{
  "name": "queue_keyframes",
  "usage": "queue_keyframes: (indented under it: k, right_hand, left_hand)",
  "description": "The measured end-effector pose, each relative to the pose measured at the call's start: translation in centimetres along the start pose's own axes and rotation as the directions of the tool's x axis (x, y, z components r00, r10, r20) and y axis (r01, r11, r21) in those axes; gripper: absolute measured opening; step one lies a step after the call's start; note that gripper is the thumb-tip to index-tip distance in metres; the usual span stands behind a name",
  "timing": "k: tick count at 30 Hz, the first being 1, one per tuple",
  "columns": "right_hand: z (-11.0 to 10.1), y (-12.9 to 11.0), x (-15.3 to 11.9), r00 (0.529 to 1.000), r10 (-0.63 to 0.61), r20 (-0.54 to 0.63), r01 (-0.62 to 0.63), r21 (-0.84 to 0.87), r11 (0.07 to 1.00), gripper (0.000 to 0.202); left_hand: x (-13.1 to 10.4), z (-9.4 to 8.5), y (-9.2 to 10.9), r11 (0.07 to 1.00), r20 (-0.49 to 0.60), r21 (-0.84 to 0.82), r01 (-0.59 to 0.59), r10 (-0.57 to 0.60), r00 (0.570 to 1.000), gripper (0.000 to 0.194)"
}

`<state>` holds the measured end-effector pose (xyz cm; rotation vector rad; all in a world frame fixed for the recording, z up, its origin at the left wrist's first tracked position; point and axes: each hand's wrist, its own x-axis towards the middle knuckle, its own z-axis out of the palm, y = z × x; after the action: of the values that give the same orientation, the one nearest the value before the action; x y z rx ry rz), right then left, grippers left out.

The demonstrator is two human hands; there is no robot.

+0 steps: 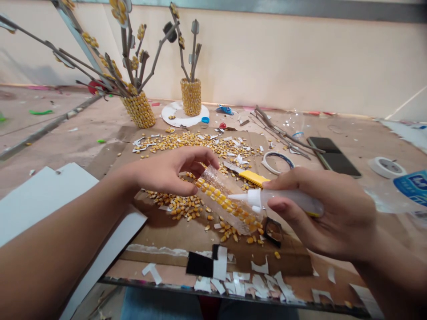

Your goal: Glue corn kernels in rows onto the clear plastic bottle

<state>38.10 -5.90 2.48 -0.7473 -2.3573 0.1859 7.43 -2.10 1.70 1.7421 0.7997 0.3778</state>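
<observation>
My left hand [173, 171] curls around the upper end of a clear plastic tube [213, 175], thumb on one side and fingers on the other. Rows of yellow corn kernels [218, 195] run along the tube, which lies tilted over the cardboard. In my right hand [333, 213] is a squeezed white glue bottle [290, 200], held on its side. Its thin nozzle points left, right by the kernel rows; whether it touches them I cannot tell. Loose kernels [187, 204] lie beneath and behind the tube. Beside the bottle's tip rests a yellow utility knife [251, 178].
Two kernel-covered pots with twigs [138, 109] [191, 98] stand at the back. Tape rolls [277, 162] [387, 167], a phone [333, 155], and a plastic bottle [412, 191] lie right. White sheets [50, 195] lie left; paper scraps [260, 284] line the front edge.
</observation>
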Motion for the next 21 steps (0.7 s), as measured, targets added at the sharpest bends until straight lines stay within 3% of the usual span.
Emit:
queue_keyframes:
  k: [21]
  right_hand:
    - [-0.14,0.05,0.07,0.999,-0.019,0.027,0.019,-0.007,1.000,0.023]
  left_hand:
    - [-0.02,-0.58,-0.62,0.999,-0.018,-0.011,-0.035,0.034,0.999,0.051]
